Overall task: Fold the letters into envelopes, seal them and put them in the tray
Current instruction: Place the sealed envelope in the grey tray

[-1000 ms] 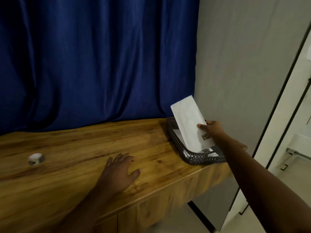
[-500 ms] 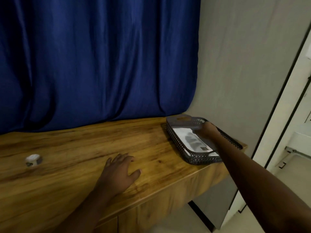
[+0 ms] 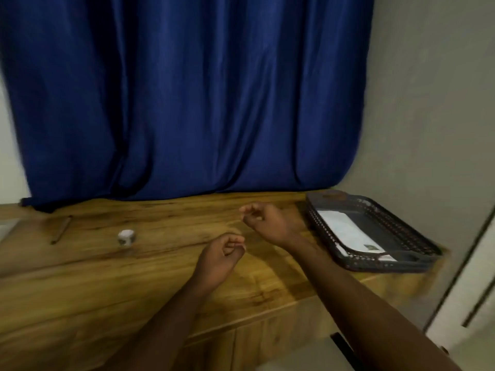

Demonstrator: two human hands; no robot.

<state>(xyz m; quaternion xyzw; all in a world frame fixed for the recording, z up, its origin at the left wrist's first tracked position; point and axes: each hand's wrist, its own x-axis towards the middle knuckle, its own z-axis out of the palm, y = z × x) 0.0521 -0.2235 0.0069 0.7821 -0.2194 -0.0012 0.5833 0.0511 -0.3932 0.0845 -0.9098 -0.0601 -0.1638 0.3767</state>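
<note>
Envelopes (image 3: 348, 231) lie flat in the mesh tray (image 3: 396, 266) at the worktop's (image 3: 134, 277) right end, delivered; left hand (image 3: 218, 259) and right hand (image 3: 267, 220) hover loosely curled, each grip released, holding nothing.

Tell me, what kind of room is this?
Probably a room in a home, used as a desk corner: a wooden desk top against a blue curtain, with a dark mesh tray holding envelopes beside a plain wall.

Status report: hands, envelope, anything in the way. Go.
Left hand and right hand loosely curled, holding nothing, over the wooden table. Envelope lying flat in the mesh tray. Nothing between hands and tray.
</note>
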